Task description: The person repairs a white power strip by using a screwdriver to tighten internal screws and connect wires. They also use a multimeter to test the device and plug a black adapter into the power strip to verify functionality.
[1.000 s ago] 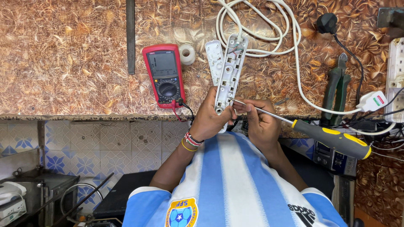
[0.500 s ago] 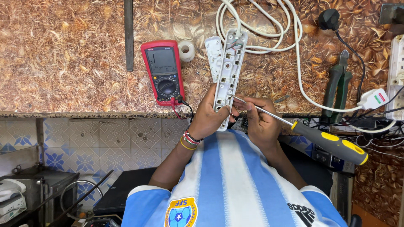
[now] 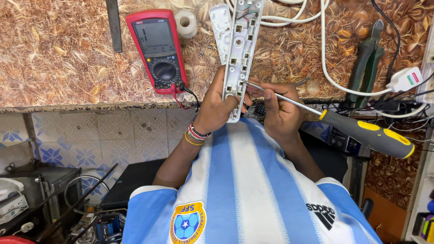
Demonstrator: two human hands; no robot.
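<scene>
Right now I have the left hand (image 3: 217, 106) wrapped around the lower end of the opened white power strip (image 3: 242, 49), fingers curled tight on it just above the edge of the brown patterned table (image 3: 54, 54), while the right hand (image 3: 280, 108) pinches the metal shaft of the yellow-and-black screwdriver (image 3: 361, 133) between thumb and fingers, tip set into the strip's lower part. My worry is the tip skidding off and jabbing the left thumb. The long handle hanging out to the right could also lever the tip sideways and crack the thin plastic, or the strip could twist and knock the red multimeter (image 3: 158, 49) just beside it.
</scene>
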